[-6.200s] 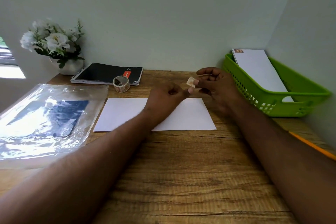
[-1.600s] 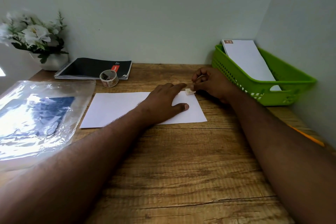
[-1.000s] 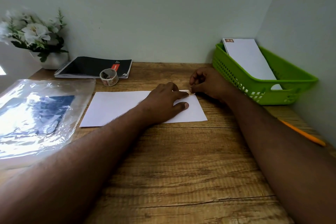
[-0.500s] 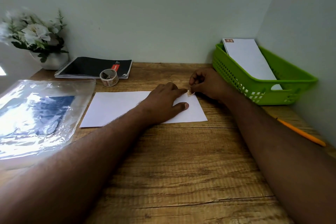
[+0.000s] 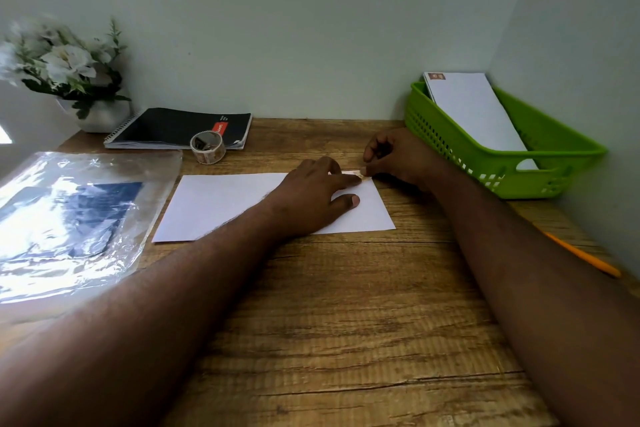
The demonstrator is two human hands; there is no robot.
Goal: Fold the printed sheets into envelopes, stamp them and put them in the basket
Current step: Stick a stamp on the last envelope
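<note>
Fingers of the left hand (image 5: pixel 311 198) lie flat and slightly spread on the white envelope (image 5: pixel 228 204), which rests on the wooden table (image 5: pixel 346 322). Beside it, the right hand (image 5: pixel 398 156) pinches a small stamp (image 5: pixel 353 173) at the envelope's far right corner, near the green plastic basket (image 5: pixel 554 146).

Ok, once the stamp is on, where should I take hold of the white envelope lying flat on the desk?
Take the white paper envelope by its near right corner, coming from the right. It lies flat on the wooden desk, so only edges can be lifted; the left hand covers its middle, and that corner lies bare, nearest the green plastic basket.
</note>
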